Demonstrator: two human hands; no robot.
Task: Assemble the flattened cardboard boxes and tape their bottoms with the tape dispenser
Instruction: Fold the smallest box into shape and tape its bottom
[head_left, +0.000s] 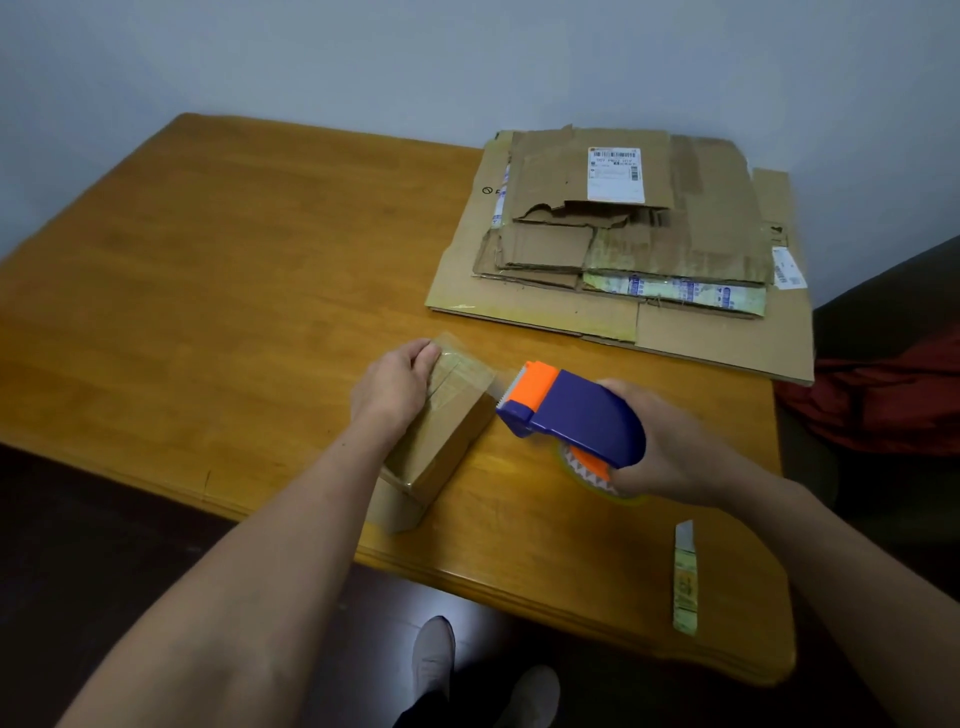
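Note:
A small assembled cardboard box (441, 431) stands near the table's front edge, with clear tape across its top face. My left hand (392, 387) rests on that top face, fingers laid over its far left corner. My right hand (670, 447) grips the blue and orange tape dispenser (566, 410) just right of the box, its serrated orange nose pointing at the box's upper right edge and close to it. A pile of flattened cardboard boxes (628, 244) lies at the table's back right.
The wooden table (208, 291) stretches bare to the left. A utility knife (685, 577) lies near the front right corner. A dark seat with red cloth (883, 395) stands beyond the right edge. My shoes (436, 654) show on the dark floor below.

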